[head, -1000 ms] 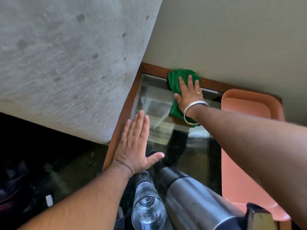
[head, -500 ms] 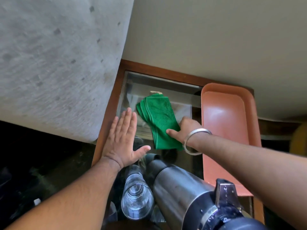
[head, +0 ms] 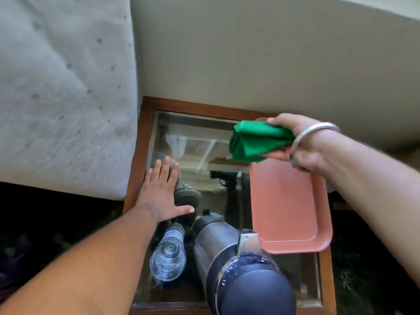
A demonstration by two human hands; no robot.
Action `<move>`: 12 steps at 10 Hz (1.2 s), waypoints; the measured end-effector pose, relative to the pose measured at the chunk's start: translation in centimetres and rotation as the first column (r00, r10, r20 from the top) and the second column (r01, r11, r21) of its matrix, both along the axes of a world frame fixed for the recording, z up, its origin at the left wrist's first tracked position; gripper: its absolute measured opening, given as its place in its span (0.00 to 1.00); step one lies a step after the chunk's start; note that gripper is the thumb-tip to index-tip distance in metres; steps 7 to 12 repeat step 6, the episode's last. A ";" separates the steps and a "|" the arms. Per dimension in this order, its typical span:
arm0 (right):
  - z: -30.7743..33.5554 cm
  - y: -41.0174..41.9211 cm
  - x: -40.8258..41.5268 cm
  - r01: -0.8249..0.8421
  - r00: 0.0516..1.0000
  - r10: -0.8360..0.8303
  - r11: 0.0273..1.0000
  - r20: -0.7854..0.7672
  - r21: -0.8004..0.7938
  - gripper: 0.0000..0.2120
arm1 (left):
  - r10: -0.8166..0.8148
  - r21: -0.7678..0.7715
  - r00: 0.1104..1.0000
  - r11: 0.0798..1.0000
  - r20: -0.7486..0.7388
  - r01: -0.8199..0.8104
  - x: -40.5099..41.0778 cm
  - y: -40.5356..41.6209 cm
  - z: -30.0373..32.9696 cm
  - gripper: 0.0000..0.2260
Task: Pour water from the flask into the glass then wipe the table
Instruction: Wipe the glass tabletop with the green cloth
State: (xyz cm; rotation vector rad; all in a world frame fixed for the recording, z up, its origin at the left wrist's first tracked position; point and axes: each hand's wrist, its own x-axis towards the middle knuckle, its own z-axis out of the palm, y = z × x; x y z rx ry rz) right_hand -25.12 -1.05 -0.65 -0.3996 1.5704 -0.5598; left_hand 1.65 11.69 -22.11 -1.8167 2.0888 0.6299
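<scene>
So the pouring part looks already dealt with, judging by the glass [head: 168,255] standing upright on the surface [head: 134,178] just left of the flask [head: 229,260], with what seems to be clear liquid in it, though how full it is can't really be told from straight above. The flask is stood upright too, dark lid on top, metal body below, so nothing is being poured right now. The wiping is where things are at: the green cloth [head: 256,142] is bunched up and pinched in the right hand [head: 302,144], lifted clear of the glass top and hanging over the far end of the pink tray [head: 286,212]. A metal bangle [head: 311,135] is worn on that wrist. The left hand [head: 161,192] is laid flat and open on the surface near the left wooden frame, fingers spread, nothing gripped. The tray is sat along the right side and nothing is seen in it. Whether the glass top is fully dry can't be told, too many reflections. Probably what's left is just another pass or two, or the cloth being set down, but that's only a guess.
</scene>
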 end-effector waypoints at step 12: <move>-15.1 10.6 -8.4 -0.500 0.251 0.416 0.829 -0.874 0.251 0.25 | 0.003 0.054 0.999 0.999 0.048 -0.006 -0.7 -0.8 0.5 0.65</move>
